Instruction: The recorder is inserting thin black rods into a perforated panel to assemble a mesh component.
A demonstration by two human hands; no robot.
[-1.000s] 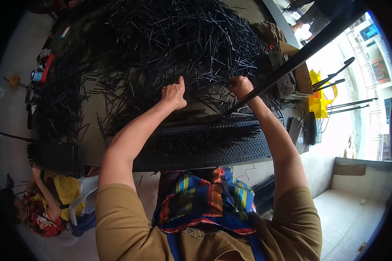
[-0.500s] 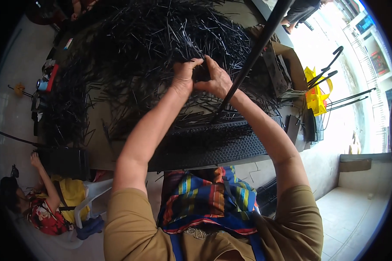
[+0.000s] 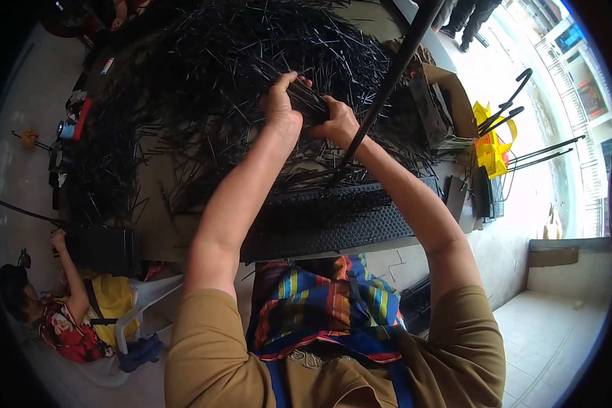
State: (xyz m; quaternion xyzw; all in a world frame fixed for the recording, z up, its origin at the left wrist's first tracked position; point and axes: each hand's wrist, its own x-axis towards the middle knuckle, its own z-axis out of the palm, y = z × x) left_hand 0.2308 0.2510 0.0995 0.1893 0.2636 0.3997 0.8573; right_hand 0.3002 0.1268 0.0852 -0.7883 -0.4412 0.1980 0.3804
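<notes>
A bundle of thin black strips [image 3: 309,99] is held between my two hands over the table. My left hand [image 3: 280,102] grips its upper left part, thumb on top and fingers curled round. Farther along, at the lower right end, my right hand [image 3: 338,122] is closed on the same bundle. The undersides of the fingers are hidden. Just beyond my hands rises a big tangled heap of similar black strips [image 3: 231,47]. A black perforated tray [image 3: 367,228] lies along the near table edge below my forearms.
A dark pole [image 3: 391,85] slants past my right hand. To the right stand an open cardboard box [image 3: 462,102] and a yellow bag [image 3: 491,146] by hooked black rods. A seated person [image 3: 64,319] is at the lower left, next to a black box [image 3: 102,251].
My hands have moved apart a little, the left one up and leftward. The bundle between them has turned and now shows slanting down to the right. The people at the edges shifted slightly.
</notes>
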